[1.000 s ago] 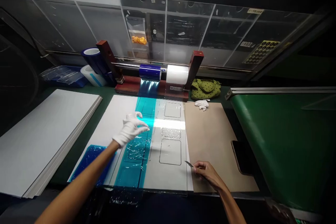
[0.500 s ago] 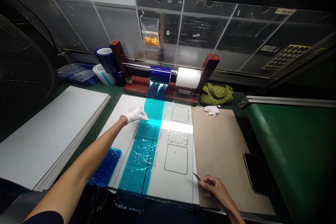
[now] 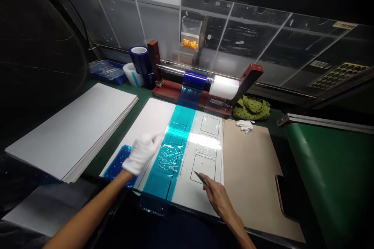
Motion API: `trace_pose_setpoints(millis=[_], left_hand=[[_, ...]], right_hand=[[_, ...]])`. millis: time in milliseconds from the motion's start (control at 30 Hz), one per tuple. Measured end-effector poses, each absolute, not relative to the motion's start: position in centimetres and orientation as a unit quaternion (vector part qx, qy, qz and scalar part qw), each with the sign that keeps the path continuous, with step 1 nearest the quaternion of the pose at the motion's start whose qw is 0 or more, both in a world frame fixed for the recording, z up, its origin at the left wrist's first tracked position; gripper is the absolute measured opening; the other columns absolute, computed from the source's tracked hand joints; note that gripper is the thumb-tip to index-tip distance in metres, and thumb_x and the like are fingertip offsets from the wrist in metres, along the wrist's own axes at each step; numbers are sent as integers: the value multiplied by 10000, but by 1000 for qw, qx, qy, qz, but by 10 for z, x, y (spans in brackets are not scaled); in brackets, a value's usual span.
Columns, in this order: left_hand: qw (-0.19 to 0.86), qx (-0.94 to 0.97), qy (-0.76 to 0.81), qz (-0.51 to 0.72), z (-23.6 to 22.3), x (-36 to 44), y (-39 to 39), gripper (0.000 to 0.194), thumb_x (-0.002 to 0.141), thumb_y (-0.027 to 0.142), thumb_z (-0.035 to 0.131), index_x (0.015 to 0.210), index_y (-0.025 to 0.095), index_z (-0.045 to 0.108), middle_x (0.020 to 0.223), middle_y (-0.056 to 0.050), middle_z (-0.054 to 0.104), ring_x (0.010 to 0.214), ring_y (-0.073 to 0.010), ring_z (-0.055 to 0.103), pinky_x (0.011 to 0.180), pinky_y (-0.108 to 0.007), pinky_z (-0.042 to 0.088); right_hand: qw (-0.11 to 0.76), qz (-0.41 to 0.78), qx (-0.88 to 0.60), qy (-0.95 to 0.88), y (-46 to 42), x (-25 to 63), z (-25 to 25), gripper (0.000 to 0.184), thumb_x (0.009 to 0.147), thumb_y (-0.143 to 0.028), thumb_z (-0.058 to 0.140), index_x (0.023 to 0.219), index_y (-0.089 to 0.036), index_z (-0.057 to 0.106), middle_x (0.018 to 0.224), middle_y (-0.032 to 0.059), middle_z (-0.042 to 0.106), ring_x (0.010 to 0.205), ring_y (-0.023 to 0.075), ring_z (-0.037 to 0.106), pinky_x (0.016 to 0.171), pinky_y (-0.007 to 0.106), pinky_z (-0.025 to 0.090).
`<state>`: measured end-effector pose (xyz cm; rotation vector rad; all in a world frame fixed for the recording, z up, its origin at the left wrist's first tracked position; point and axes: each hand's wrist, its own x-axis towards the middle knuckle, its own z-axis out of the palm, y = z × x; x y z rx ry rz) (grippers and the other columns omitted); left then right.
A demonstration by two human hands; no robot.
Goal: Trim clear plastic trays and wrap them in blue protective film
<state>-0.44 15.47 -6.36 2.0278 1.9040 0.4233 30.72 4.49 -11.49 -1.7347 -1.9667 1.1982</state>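
My left hand (image 3: 143, 152), in a white glove, hovers at the left edge of a strip of blue film (image 3: 162, 171). Motion blurs its fingers, so whether they are spread or pinched is unclear. My bare right hand (image 3: 216, 194) is closed around a thin knife (image 3: 201, 177), its pointed blade directed up and left over an outlined rounded square on the white sheet (image 3: 189, 198). From the blue film roll (image 3: 195, 79) on a rod, the strip runs down across the sheet toward me. Clear film comes off the white roll (image 3: 225, 87) beside it.
A dark red wooden stand (image 3: 253, 74) carries the rolls. Stacked white sheets (image 3: 73, 124) lie left; bunched blue film (image 3: 118, 165) is nearer. On the right are brown board (image 3: 251, 179), a phone (image 3: 288, 198), a crumpled white glove (image 3: 245, 126), a green pouch (image 3: 253, 107) and a green belt (image 3: 327, 171).
My left hand has come back toward me from the upper part of the blue strip. My right hand, still with the knife, has moved left over the sheet. The view has shifted.
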Motion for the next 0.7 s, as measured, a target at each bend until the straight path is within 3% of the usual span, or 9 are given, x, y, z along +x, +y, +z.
trace_pose_setpoints(millis=[67, 133, 300, 400, 533, 700], left_hand=[[168, 710, 675, 113, -79, -6, 99, 321, 888, 439, 456, 1078, 268, 650, 796, -29, 640, 722, -166, 566, 704, -309, 443], [165, 701, 689, 83, -98, -6, 49, 346, 886, 412, 441, 1134, 272, 639, 767, -58, 627, 705, -203, 542, 655, -331, 411], [166, 647, 742, 61, -136, -6, -12, 426, 873, 364, 402, 1255, 252, 555, 868, -123, 588, 741, -258, 500, 621, -358, 360], [186, 602, 771, 88, -141, -8, -21, 431, 872, 373, 385, 1252, 254, 550, 895, -118, 570, 779, -267, 498, 659, -374, 366], [241, 511, 812, 150, -140, -18, -34, 415, 874, 445, 370, 1089, 213, 638, 942, -113, 572, 875, -282, 516, 757, -409, 385], [405, 364, 801, 249, -147, -34, -51, 484, 801, 580, 468, 1033, 191, 637, 938, -80, 647, 863, -237, 604, 747, -344, 468]], right_hand=[[67, 340, -556, -755, 54, 273, -113, 520, 867, -117, 315, 1329, -295, 472, 904, 51, 661, 794, 180, 615, 713, 260, 437], [-6, 284, -516, -808, 62, 242, -115, 564, 873, -79, 284, 1359, -326, 428, 876, 45, 656, 731, 173, 609, 646, 245, 413], [-105, 211, -437, -868, 79, 182, -118, 552, 914, -97, 273, 1406, -340, 335, 952, 62, 649, 759, 182, 613, 624, 248, 389], [-141, 185, -411, -881, 89, 153, -118, 518, 933, -126, 277, 1405, -332, 331, 964, 69, 651, 773, 187, 620, 627, 252, 393], [-161, 169, -394, -889, 97, 128, -120, 472, 965, -174, 224, 1397, -320, 347, 966, 85, 649, 779, 195, 622, 645, 270, 410], [-179, 158, -401, -885, 93, 137, -121, 465, 964, -174, 253, 1387, -331, 362, 969, 79, 654, 796, 188, 627, 651, 258, 408]])
